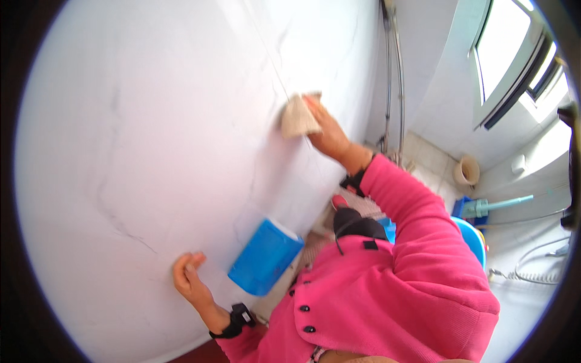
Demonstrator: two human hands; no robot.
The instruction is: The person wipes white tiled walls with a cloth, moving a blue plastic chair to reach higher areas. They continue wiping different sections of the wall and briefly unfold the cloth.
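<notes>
My right hand (327,134) presses a beige cloth (297,117) against the white marble-patterned wall (181,136); both are slightly blurred. The cloth is folded under the fingers and covers part of a thin joint line. Lower down, my left hand (188,277) is beside the wall with its fingers loosely bent and nothing in it. Whether its fingertips touch the wall cannot be told. To its right, a blue box with a white side (267,258), likely a toilet-paper holder, is fixed to the wall.
Metal pipes (400,86) run up the corner beyond my right hand. A window (504,54) stands ajar at upper right. On the tiled floor are a beige bucket (466,170) and a blue basin (472,240). A coiled hose (535,276) hangs at far right.
</notes>
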